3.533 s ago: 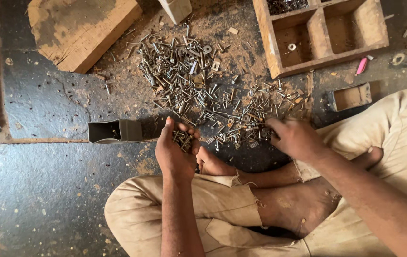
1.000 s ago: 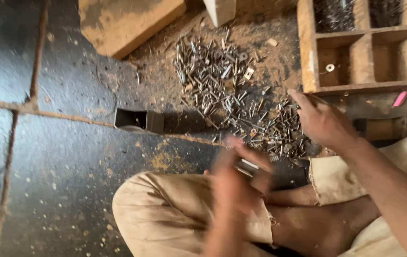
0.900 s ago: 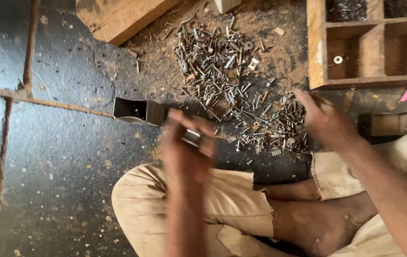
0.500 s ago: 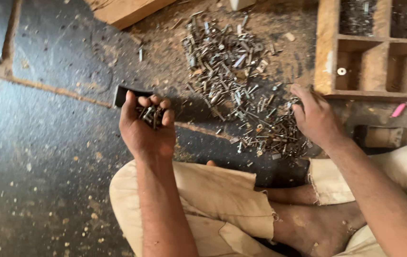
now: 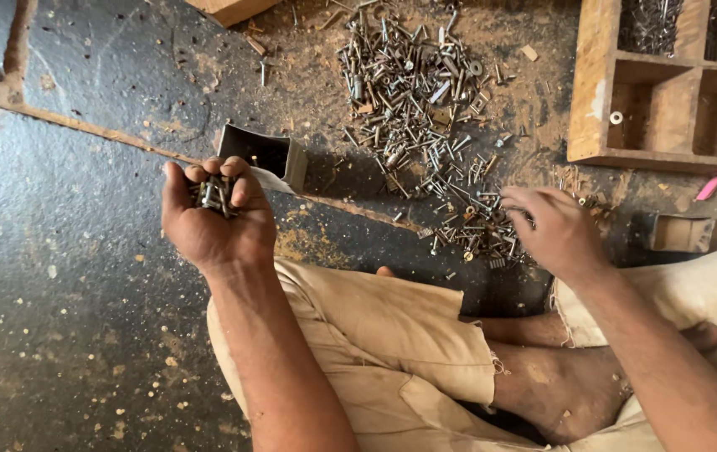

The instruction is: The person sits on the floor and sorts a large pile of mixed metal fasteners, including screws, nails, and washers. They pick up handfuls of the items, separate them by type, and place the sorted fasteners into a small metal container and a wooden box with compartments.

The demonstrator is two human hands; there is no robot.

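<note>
My left hand [image 5: 218, 219] is raised palm up, fingers curled round a small bunch of screws [image 5: 213, 194], just in front of a small open cardboard box [image 5: 262, 156] on the floor. My right hand [image 5: 553, 228] rests fingers down on the near edge of a big pile of mixed screws and bolts [image 5: 425, 109], touching them; whether it grips any I cannot tell.
A wooden tray with compartments [image 5: 595, 100] stands at the top right, holding nails and one washer. A second small box [image 5: 682, 233] and a pink object [image 5: 708, 187] lie right of my hand. My crossed legs in beige trousers [image 5: 392, 335] fill the foreground on the dark stone floor.
My left hand lifted a handful of screws from the pile and carried it left to the small box. The view shifted so the tray sits further right.
</note>
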